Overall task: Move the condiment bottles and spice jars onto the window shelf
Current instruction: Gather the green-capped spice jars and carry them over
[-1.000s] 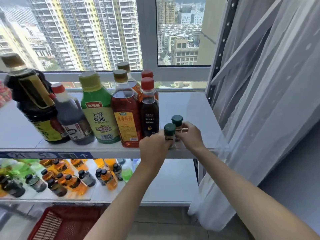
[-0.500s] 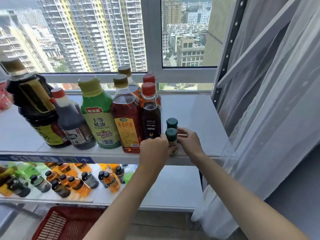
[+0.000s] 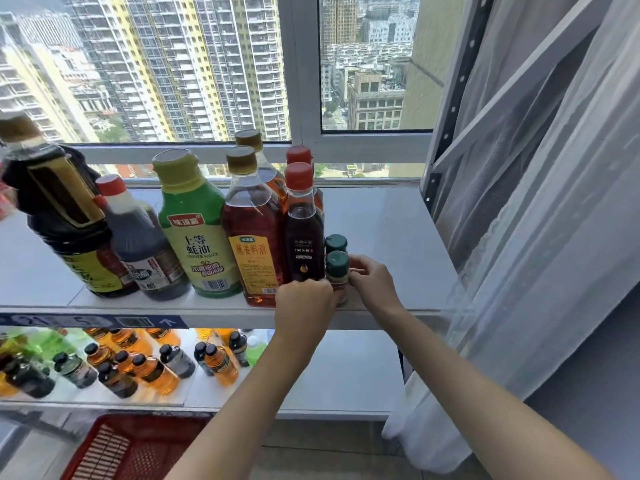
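Note:
Two small green-capped spice jars stand on the grey window shelf point(image 3: 388, 230), one behind the other, right beside the red-capped dark bottle point(image 3: 303, 237). My left hand point(image 3: 304, 310) and my right hand point(image 3: 372, 280) hold the front spice jar point(image 3: 337, 271) from either side near the shelf's front edge. The rear spice jar point(image 3: 336, 243) stands free. Left of them stand in a row an amber cooking-wine bottle point(image 3: 252, 237), a green oyster-sauce bottle point(image 3: 194, 233), a dark vinegar bottle point(image 3: 138, 244) and a large soy-sauce jug point(image 3: 59, 216).
The lower shelf point(image 3: 339, 375) carries several small bottles point(image 3: 149, 365) on its left half. A red basket point(image 3: 131, 448) sits on the floor below. A white curtain point(image 3: 536, 220) and the rack's upright post point(image 3: 446, 109) bound the right side. The window point(image 3: 207, 64) lies behind.
The two jars were side by side and further right; both hands have slid them left against the red-capped bottle, and the front jar now stands before the rear one.

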